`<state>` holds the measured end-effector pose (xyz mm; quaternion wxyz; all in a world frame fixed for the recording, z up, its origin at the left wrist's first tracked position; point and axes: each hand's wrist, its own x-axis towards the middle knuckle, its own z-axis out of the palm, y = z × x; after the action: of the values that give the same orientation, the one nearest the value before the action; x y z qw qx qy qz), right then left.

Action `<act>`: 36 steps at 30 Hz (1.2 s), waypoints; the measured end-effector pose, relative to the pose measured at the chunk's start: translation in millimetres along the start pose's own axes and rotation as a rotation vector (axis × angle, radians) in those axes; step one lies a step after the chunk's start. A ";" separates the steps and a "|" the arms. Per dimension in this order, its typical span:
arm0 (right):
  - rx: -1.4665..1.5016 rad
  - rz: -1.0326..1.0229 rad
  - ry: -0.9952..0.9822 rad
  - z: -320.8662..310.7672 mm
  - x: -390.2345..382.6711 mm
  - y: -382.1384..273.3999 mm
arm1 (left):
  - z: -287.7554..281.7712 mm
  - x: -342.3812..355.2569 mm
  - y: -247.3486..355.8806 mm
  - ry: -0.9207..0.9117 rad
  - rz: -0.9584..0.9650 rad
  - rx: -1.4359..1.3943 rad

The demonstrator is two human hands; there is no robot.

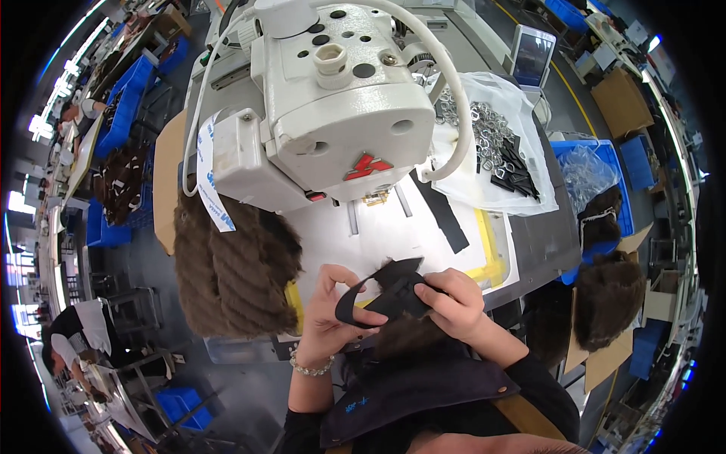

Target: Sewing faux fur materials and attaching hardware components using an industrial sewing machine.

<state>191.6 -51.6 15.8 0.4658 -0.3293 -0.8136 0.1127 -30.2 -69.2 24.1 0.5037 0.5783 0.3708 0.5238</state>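
Observation:
My left hand [324, 314], a beaded bracelet at its wrist, pinches a curved black strap [345, 304] between thumb and fingers. Just beside it, my right hand [459, 304] grips a black fabric piece [402, 296] with its thumb on top. Brown fur [408, 337] shows below and at the edges of the black piece. Whether strap and fabric are one piece, I cannot tell. Both hands are in front of a white sewing machine [344, 113], at the near edge of its white work plate [325, 234].
Brown fur pieces [234, 272] are piled left of the plate. A black strip [446, 219] lies on the plate's right side. Farther right, a white bag [522, 193] bears metal rings and black clips. Blue bins and cardboard boxes flank the table; other people work at the far left.

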 end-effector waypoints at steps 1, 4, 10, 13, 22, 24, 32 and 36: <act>-0.015 -0.020 -0.007 -0.7 0.0 -0.1 | -0.5 -0.6 -0.7 0.002 -0.006 0.011; -0.025 -0.032 0.000 -0.2 0.2 -1.0 | -0.6 -1.6 -2.5 0.001 0.050 0.048; 0.068 0.090 -0.056 -3.5 -4.4 -3.2 | 1.7 -3.5 -4.0 0.218 0.000 0.121; 0.186 0.393 -0.080 -10.3 -15.3 -13.4 | 4.4 5.1 -18.3 0.262 0.060 0.024; 0.445 1.021 0.454 -155.8 -79.5 -27.5 | 16.3 3.9 -22.2 0.138 -0.065 0.200; 0.249 0.961 0.737 -209.9 -98.2 -27.4 | 11.6 6.6 -20.5 0.087 -0.051 0.241; -0.183 0.880 1.139 -485.1 -206.9 24.0 | -0.2 13.3 -27.1 -0.084 -0.080 0.387; -1.099 1.256 0.772 -483.0 -322.2 102.8 | 1.6 15.1 -30.5 -0.117 -0.126 0.414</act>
<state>750.4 -239.7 6.2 0.3363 -0.9006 -0.2125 -0.1754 -23.0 -48.4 -1.9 0.4266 0.6746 0.4759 0.3693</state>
